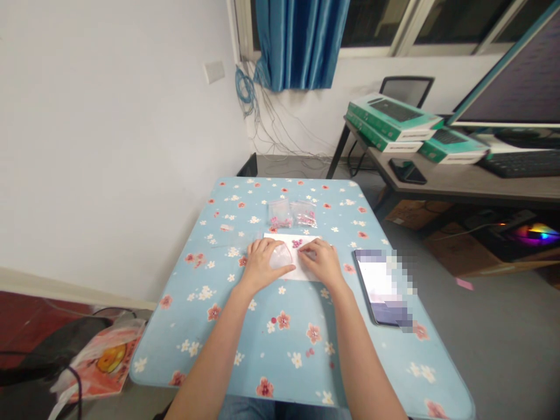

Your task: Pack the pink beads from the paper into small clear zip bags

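Note:
My left hand (261, 263) curls around a small clear plastic bag (282, 256), thumb at its near side and fingers at its far side. Just to the right, my right hand (322, 263) has thumb and fingertips pinched together beside the bag; anything between them is too small to make out. Beneath both hands lies a white sheet (301, 273). A little cluster of pink-red beads (297, 242) rests on it, just beyond my right fingertips. Two clear zip bags (280, 216) with similar pink pieces lie farther back on the table.
A blue flowered cloth covers the table (210, 361). A phone or tablet (378, 291), partly pixelated, lies at the right. Beyond is a desk (441, 181) with green keyboard boxes (389, 119), a phone (408, 171) and a monitor (516, 76). A wall stands at the left.

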Demonstrator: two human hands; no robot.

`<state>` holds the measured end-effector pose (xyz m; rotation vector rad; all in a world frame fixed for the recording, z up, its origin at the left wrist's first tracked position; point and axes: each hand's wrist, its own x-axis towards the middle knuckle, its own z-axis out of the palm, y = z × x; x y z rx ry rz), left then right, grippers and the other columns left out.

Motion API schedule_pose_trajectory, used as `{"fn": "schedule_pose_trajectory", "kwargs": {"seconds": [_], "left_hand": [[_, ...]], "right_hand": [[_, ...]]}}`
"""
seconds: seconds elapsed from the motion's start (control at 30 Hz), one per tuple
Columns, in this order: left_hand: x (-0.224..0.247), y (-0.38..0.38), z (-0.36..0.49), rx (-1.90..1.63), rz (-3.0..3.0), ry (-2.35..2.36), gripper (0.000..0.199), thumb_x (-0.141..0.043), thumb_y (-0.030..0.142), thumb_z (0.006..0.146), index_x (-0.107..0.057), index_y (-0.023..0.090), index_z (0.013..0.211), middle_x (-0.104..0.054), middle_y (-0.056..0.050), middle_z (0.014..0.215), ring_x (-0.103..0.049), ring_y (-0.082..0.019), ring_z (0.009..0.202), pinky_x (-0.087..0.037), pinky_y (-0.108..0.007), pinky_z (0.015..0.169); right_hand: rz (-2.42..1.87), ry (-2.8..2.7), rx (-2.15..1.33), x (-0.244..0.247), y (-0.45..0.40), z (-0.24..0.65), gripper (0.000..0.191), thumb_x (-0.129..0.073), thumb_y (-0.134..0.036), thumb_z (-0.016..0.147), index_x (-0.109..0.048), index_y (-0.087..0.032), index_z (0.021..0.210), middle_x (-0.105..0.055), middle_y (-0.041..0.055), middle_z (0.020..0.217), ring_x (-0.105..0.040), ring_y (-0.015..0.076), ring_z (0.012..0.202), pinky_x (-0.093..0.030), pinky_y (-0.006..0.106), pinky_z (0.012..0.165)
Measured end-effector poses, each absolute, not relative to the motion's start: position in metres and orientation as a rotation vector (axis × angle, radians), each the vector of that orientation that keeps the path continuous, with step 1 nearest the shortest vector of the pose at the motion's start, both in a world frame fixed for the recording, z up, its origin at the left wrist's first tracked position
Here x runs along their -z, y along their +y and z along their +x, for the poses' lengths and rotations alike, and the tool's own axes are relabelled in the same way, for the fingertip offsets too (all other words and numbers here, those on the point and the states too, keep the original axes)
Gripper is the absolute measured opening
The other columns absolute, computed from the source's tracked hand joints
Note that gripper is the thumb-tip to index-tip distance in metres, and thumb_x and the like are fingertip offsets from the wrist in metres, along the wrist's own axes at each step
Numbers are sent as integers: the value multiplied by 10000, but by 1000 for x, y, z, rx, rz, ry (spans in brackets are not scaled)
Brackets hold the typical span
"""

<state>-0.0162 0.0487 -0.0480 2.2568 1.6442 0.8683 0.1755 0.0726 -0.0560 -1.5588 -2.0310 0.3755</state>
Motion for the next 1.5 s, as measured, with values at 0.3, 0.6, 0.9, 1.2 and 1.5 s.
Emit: {"fn": "schedule_pose_trajectory", "kwargs": {"seconds": [0.3, 0.6, 0.9, 1.2, 1.5], "left_hand": [[48, 48, -16, -863, 2262, 1641, 547, -706, 518, 665, -539, 267, 1122, -572, -27, 1082, -496, -235, 1033, -341, -384, 904], [51, 49, -16, -877, 2283, 1629, 573, -698, 548, 659, -537, 264, 1130, -578, -29, 1100, -495, -235, 1035, -343, -380, 894], [51, 49, -16, -881, 2286, 1621, 576, -697, 539, 663, -532, 266, 1142, -573, -32, 1103, -495, -234, 1040, -344, -379, 901], [49, 49, -16, -867, 2264, 1630, 576, -709, 536, 649, -539, 265, 1128, -571, -30, 1093, -492, -239, 1038, -336, -396, 919], [48, 48, -16, -852, 2260, 1644, 568, -711, 522, 654, -539, 269, 1132, -569, -30, 1088, -491, -240, 1035, -343, -396, 918]], "right_hand": [[-1357, -1868, -618, 58, 77, 175, 137, -589, -304, 782, -678, -201, 788, -643, 48, 795, -542, 171, 726, -388, 303, 687], [-1149, -1730, -901, 47, 71, 166, 147, -629, -334, 771, -682, -199, 795, -615, 29, 758, -507, 150, 694, -398, 291, 654], [-1141, -1778, -894, 49, 71, 162, 154, -630, -346, 770, -688, -207, 801, -605, 28, 750, -498, 154, 692, -405, 296, 658], [-1491, -1885, -427, 59, 76, 176, 263, -531, -295, 826, -684, -211, 1023, -615, 64, 838, -532, 205, 793, -383, 339, 754], [-1626, -1960, -258, 60, 73, 176, 203, -527, -287, 829, -698, -239, 925, -611, 61, 881, -505, 221, 839, -314, 330, 718]]}}
